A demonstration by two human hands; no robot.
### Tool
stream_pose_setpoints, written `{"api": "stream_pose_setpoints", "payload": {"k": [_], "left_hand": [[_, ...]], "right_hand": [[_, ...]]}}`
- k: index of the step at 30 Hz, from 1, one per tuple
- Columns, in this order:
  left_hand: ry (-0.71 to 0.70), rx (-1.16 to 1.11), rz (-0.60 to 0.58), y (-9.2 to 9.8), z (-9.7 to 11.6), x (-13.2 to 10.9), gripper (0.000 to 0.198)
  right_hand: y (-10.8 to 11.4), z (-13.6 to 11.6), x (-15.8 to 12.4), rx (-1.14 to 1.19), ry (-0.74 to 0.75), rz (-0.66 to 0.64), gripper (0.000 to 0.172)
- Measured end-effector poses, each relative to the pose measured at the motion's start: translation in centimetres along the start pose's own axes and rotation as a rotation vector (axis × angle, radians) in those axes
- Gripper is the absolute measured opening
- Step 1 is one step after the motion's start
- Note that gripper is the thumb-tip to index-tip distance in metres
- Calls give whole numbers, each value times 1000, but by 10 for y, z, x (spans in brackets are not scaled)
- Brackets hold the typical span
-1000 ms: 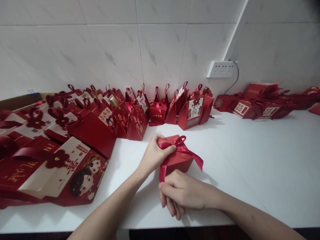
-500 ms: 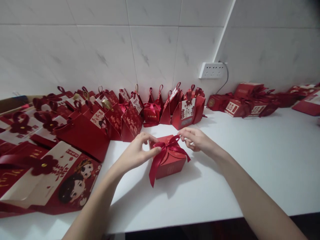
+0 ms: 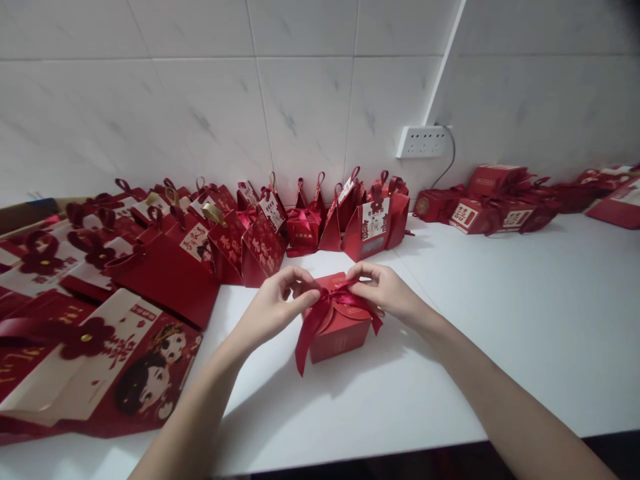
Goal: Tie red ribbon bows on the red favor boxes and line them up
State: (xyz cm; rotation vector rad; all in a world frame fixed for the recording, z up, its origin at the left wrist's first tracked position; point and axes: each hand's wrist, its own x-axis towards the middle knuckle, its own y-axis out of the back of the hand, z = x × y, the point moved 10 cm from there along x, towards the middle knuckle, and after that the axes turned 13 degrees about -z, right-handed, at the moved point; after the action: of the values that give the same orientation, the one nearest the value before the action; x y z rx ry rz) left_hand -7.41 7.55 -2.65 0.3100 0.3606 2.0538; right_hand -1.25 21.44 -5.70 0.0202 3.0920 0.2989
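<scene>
From my remote seat I've got wide open tabletop (image 3: 510, 327) right of the grip; straight beyond it, upright red boxes (image 3: 367, 230) block me; to its left, packed gift boxes (image 3: 173, 287) bar the way; between left hand (image 3: 280, 300) and right hand (image 3: 383, 287), the ribboned box (image 3: 343, 337) fills the gap; nearer side, room again.

Satin over card
Looks like glossy satin on the ribbon (image 3: 310, 330), matt paperboard on the box (image 3: 341, 341) beneath, plastic on the socket strip (image 3: 421, 143), smooth tile on the wall (image 3: 310, 100).
</scene>
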Motion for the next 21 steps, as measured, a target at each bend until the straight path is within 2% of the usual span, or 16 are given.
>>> {"api": "stream_pose_setpoints", "payload": {"k": [3,6,12,21], "left_hand": [[38,223,112,7,2,-2,22],[5,314,82,3,6,1,21],[-33,97,26,-1,-1,4,24],[31,-282,96,4,-23,6,30]], "right_hand": [[-1,1,0,-2,-8,-1,15],[0,3,0,-9,-19,2,13],[1,1,1,35,8,16,15],[0,7,4,21,26,-34,13]]}}
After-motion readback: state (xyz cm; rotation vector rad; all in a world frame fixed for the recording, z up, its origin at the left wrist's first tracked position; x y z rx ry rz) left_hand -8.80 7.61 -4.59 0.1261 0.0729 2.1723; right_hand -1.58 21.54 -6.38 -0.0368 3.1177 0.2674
